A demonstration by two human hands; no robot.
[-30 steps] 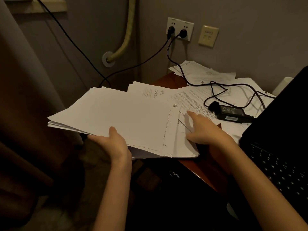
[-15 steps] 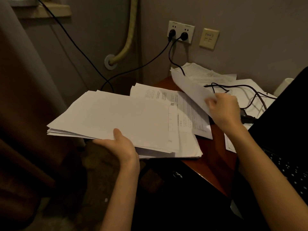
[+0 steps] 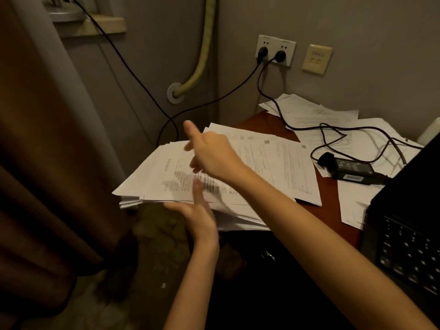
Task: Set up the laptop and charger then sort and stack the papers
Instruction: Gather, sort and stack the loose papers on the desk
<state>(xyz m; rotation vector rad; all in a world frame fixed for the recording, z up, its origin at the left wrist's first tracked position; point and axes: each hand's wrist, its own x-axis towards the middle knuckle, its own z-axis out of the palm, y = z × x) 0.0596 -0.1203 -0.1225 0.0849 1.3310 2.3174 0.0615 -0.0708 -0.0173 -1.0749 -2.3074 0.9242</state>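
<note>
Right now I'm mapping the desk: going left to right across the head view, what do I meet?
Curtain → paper stack → charger brick → laptop.

- The left hand (image 3: pixel 198 214) sits at centre frame, palm turned rightward, fingers straight and pointing up, forearm rising from the bottom edge.
- The right hand (image 3: pixel 209 151) hovers just above it, upper centre, thumb raised, fingers loosely bent and motion-blurred, holding nothing; its forearm crosses diagonally from the lower right corner.
</note>
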